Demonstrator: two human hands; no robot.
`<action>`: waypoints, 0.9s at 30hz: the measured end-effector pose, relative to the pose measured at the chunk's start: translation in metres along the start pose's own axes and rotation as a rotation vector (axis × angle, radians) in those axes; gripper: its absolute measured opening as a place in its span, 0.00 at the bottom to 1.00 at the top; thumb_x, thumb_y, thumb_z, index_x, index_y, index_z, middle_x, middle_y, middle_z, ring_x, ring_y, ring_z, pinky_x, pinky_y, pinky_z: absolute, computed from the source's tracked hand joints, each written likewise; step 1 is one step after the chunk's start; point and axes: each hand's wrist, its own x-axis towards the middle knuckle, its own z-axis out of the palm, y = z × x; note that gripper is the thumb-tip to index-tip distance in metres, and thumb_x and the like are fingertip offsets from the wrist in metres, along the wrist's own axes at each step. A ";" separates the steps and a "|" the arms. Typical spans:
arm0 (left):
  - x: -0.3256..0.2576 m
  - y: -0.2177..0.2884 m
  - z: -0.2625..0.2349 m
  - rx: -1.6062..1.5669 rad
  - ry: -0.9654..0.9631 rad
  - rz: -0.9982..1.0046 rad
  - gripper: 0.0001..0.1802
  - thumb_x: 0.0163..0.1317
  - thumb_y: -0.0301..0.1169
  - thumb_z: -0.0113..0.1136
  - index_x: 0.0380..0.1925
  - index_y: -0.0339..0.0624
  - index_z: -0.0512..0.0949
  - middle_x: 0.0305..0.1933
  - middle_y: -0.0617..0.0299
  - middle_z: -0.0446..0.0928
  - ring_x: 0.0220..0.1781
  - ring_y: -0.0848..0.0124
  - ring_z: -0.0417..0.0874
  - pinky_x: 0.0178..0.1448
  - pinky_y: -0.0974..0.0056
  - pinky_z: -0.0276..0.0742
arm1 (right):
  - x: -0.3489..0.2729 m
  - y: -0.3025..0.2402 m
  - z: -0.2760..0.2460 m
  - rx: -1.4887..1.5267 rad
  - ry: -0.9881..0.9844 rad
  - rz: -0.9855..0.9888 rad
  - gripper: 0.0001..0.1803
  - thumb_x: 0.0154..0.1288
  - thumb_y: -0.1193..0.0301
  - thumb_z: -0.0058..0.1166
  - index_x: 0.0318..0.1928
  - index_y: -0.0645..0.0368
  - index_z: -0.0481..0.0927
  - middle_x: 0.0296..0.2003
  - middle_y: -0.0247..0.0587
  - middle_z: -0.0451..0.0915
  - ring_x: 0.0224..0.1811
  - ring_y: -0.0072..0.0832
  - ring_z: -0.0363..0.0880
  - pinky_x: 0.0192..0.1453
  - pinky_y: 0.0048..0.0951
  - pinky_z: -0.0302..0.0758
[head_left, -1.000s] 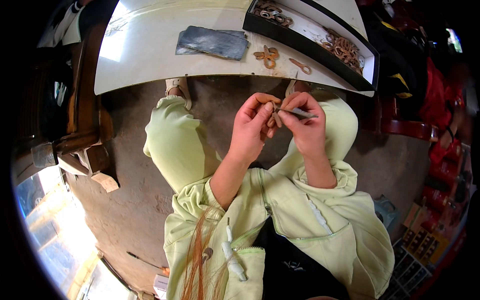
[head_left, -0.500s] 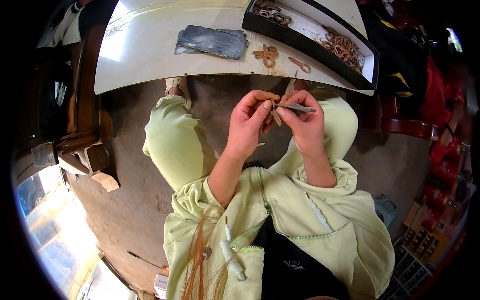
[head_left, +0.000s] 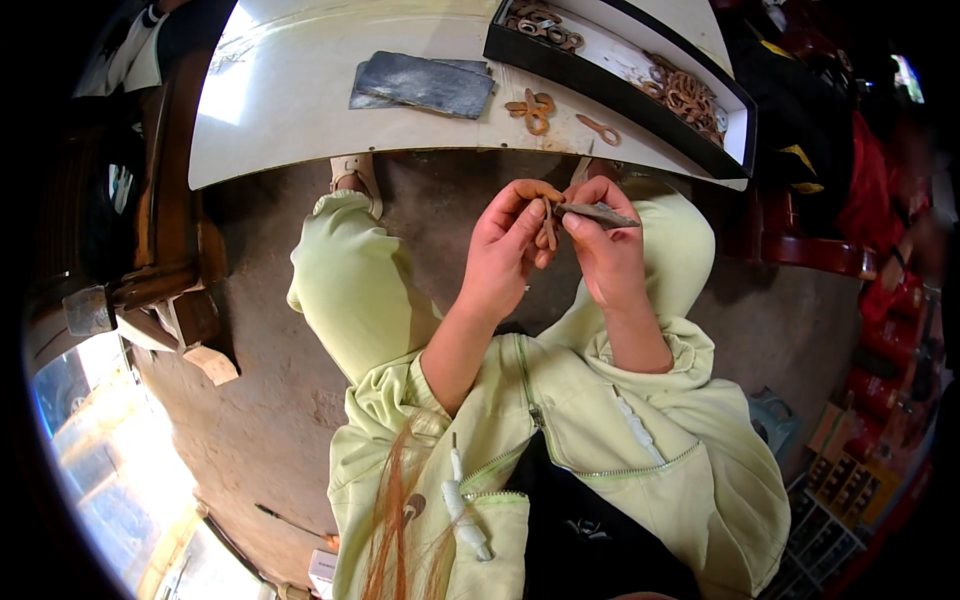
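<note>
Above my lap, my left hand [head_left: 500,245] pinches a small brown ring-ended piece [head_left: 549,230] between thumb and fingers, its narrow tail pointing down. My right hand [head_left: 610,262] grips a folded dark grey strip of sandpaper [head_left: 603,215], whose near tip meets the brown piece. Part of that piece is hidden by my fingers. On the table ahead lie similar brown ring-ended pieces: a small cluster [head_left: 533,110] and a single one [head_left: 598,129] to its right.
Overlapping dark grey sandpaper sheets [head_left: 425,84] lie on the white table [head_left: 290,100]. A long black-edged box [head_left: 620,92] at the far right holds many brown pieces. Dark wooden furniture [head_left: 165,230] stands left; a red-brown stool [head_left: 815,252] stands right. A screwdriver-like tool [head_left: 290,520] lies on the floor.
The brown piece has turned slightly in my left fingers, its tail now more upright. The sandpaper in my right hand has tilted and shifted slightly right.
</note>
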 end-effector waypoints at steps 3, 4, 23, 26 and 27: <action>0.000 0.000 0.001 -0.010 0.014 0.001 0.08 0.70 0.29 0.49 0.43 0.38 0.73 0.26 0.67 0.70 0.23 0.81 0.68 0.24 0.77 0.63 | 0.001 0.001 0.001 0.010 -0.004 -0.023 0.07 0.59 0.83 0.53 0.37 0.62 0.71 0.35 0.35 0.74 0.35 0.18 0.75 0.38 0.21 0.78; -0.001 0.000 0.001 -0.014 0.016 0.002 0.08 0.70 0.29 0.49 0.43 0.38 0.73 0.26 0.67 0.70 0.23 0.81 0.68 0.24 0.77 0.63 | 0.000 0.001 0.003 0.015 -0.008 -0.021 0.07 0.59 0.83 0.52 0.37 0.62 0.71 0.35 0.35 0.74 0.35 0.18 0.75 0.38 0.21 0.78; 0.000 0.000 0.000 0.105 0.067 0.027 0.06 0.69 0.28 0.49 0.42 0.40 0.74 0.27 0.69 0.71 0.24 0.84 0.69 0.23 0.77 0.61 | -0.003 0.004 0.013 -0.065 0.122 -0.003 0.07 0.59 0.83 0.54 0.36 0.63 0.71 0.33 0.34 0.75 0.33 0.16 0.74 0.37 0.19 0.74; -0.003 0.000 -0.001 0.115 0.041 0.001 0.07 0.70 0.29 0.48 0.42 0.41 0.74 0.31 0.69 0.73 0.26 0.85 0.70 0.25 0.78 0.62 | -0.003 0.002 0.015 -0.059 0.157 -0.001 0.06 0.60 0.82 0.54 0.36 0.63 0.71 0.33 0.34 0.76 0.32 0.16 0.74 0.36 0.19 0.75; -0.004 -0.001 0.000 0.100 0.047 0.003 0.07 0.70 0.29 0.48 0.42 0.41 0.74 0.31 0.69 0.73 0.26 0.84 0.70 0.25 0.78 0.62 | -0.003 0.003 0.014 -0.064 0.140 -0.027 0.06 0.60 0.82 0.54 0.36 0.63 0.71 0.33 0.34 0.76 0.32 0.15 0.74 0.35 0.19 0.74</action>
